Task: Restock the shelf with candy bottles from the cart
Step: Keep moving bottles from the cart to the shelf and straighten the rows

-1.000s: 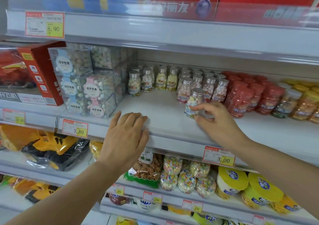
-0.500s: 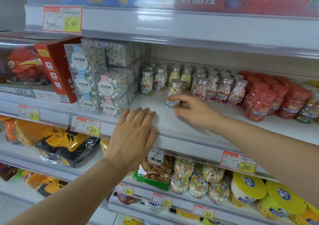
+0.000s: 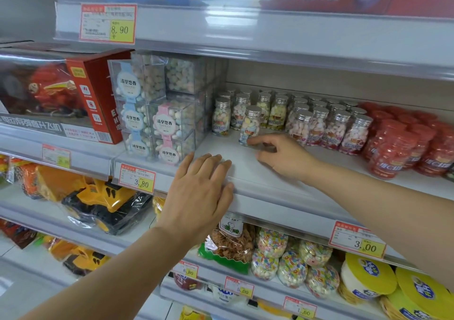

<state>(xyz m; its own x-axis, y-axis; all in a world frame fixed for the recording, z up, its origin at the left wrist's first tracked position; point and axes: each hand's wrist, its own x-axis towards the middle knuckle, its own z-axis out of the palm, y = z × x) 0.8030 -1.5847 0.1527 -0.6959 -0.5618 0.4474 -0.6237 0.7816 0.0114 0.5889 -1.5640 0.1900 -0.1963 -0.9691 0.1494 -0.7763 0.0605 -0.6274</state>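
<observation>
left hand [image 3: 199, 197]: palm down, fingers straight | right hand [image 3: 285, 158]: pinching candy bottle [image 3: 251, 125]

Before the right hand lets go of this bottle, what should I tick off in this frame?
1. Grip: the right hand pinches the candy bottle near its base: ok.
2. Silver cap seated on the bottle: ok.
3. Base flat on the shelf: cannot tell, the fingers hide it.
4. Bottle set in front of the bottle rows: ok.
5. Left hand rests flat on the shelf edge, apart from the bottle: ok.
</observation>
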